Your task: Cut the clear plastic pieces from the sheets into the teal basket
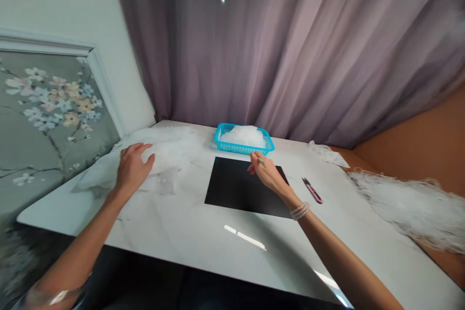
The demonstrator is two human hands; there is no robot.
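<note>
My left hand (133,167) is at the near edge of a heap of thin white, sheer material (174,147), its thumb and fingers apart. Whether its fingertips touch the heap I cannot tell. Over the black rectangular mat (232,184) hovers my right hand (267,172), its fingers curled and pressed together; anything between them is hidden or too small to make out. A blue plastic basket (242,148) holding white material (245,135) stands just behind the mat. To the right of the mat lies a pair of thread snips (313,191) with pinkish handles.
The white marble-patterned table (170,227) backs onto a purple-grey curtain (225,58). On the right are a small crumpled white piece (327,154) and a large tangle of white, stringy material (414,206). A wall with a framed floral panel (54,106) borders the left side.
</note>
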